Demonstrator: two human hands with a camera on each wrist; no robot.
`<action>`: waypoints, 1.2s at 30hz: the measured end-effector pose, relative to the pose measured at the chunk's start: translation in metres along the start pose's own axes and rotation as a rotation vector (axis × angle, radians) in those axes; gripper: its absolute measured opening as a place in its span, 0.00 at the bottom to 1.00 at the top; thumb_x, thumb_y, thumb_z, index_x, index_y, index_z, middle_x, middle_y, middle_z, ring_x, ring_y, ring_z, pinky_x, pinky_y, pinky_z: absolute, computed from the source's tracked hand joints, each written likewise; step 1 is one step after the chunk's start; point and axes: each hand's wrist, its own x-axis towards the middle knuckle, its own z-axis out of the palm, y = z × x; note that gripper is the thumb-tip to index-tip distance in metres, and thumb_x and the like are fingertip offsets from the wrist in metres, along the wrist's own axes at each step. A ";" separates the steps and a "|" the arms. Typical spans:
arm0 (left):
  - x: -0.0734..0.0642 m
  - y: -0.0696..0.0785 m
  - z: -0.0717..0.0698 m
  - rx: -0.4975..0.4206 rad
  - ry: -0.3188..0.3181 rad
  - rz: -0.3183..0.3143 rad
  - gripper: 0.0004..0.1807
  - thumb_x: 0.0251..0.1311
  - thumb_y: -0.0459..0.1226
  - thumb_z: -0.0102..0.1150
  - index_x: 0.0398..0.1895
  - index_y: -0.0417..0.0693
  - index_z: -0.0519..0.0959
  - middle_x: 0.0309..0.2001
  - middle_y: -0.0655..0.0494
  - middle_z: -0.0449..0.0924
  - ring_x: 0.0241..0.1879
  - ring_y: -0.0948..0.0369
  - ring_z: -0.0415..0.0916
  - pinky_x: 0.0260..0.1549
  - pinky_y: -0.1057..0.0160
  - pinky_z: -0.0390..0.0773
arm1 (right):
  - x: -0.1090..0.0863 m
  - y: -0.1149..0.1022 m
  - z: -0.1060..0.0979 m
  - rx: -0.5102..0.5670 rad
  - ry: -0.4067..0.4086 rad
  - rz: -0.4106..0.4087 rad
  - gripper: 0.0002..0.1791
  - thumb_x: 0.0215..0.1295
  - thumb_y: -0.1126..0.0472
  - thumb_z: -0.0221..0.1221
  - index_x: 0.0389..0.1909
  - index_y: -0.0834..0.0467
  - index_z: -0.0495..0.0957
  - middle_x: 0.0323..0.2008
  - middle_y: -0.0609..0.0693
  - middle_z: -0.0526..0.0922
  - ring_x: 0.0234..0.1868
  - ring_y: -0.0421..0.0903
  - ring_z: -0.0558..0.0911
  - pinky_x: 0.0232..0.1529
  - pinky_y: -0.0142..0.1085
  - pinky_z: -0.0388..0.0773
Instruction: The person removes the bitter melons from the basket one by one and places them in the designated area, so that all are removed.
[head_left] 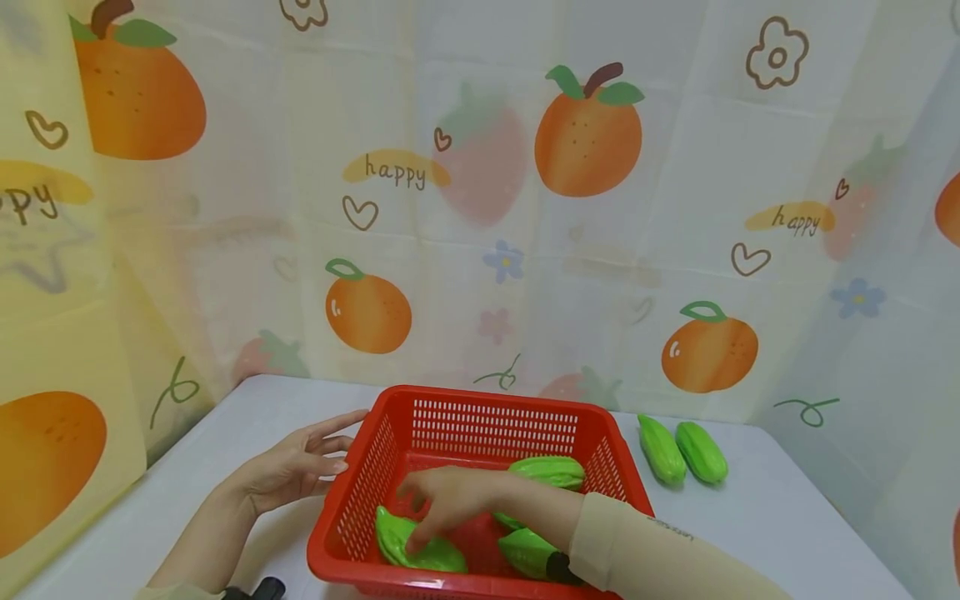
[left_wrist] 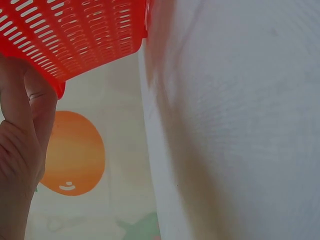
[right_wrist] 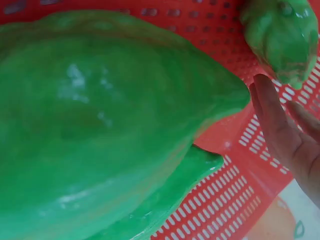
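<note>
My left hand touches the outer left side of a red plastic basket, its fingers loosely extended at the rim. Inside the basket my right hand reaches down over a green, ridged gourd at the front left, with its fingertips right at it. In the right wrist view those fingers look spread, close below that gourd. Several more green gourds lie in the basket's right part, one at the back and one in front, partly hidden by my right forearm.
Two more green gourds, one beside the other, lie on the white table right of the basket. A fruit-patterned curtain hangs behind the table and along its sides. A black strap part shows by my left wrist.
</note>
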 end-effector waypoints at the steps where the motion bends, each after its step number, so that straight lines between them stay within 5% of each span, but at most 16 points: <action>1: 0.000 0.000 0.000 0.000 0.005 -0.003 0.36 0.68 0.30 0.48 0.77 0.58 0.54 0.49 0.60 0.79 0.48 0.65 0.82 0.52 0.60 0.83 | 0.000 -0.001 0.001 -0.014 0.000 0.002 0.30 0.55 0.56 0.69 0.59 0.56 0.73 0.50 0.50 0.84 0.50 0.36 0.81 0.49 0.25 0.76; 15: 0.000 -0.001 0.000 -0.018 -0.009 0.002 0.35 0.68 0.29 0.48 0.77 0.58 0.55 0.49 0.61 0.79 0.47 0.65 0.82 0.52 0.60 0.84 | 0.002 0.002 0.007 -0.101 -0.105 0.001 0.32 0.57 0.56 0.68 0.62 0.55 0.71 0.48 0.44 0.83 0.46 0.32 0.79 0.52 0.27 0.76; 36: -0.001 -0.002 -0.002 -0.010 -0.009 0.004 0.34 0.69 0.30 0.47 0.76 0.61 0.57 0.50 0.60 0.79 0.48 0.65 0.82 0.52 0.60 0.83 | -0.002 0.000 -0.004 -0.112 -0.067 -0.041 0.28 0.56 0.56 0.69 0.59 0.53 0.73 0.50 0.46 0.83 0.47 0.32 0.79 0.47 0.23 0.75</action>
